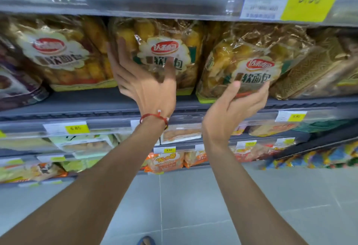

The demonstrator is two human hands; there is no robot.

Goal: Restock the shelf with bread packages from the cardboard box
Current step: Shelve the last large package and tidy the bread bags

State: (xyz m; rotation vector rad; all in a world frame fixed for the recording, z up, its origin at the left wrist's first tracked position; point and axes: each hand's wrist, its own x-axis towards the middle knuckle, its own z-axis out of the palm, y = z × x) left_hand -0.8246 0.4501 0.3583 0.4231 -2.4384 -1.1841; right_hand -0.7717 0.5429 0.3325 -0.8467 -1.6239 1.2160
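Three clear bread packages with a red logo stand side by side on the grey shelf [93,103]. My left hand [143,82], a red string on its wrist, is spread against the left front of the middle bread package [170,51], fingers apart. My right hand [238,107] cups the bottom edge of the right bread package [249,62], which leans tilted to the right. The left bread package [58,55] stands untouched. The cardboard box is out of view.
A gold patterned package [317,66] sits to the right of the bread, a dark purple one [15,82] at the far left. A yellow 9.90 price tag [308,2] hangs on the shelf above. Lower shelves hold other snack packs. A grey tiled floor lies below.
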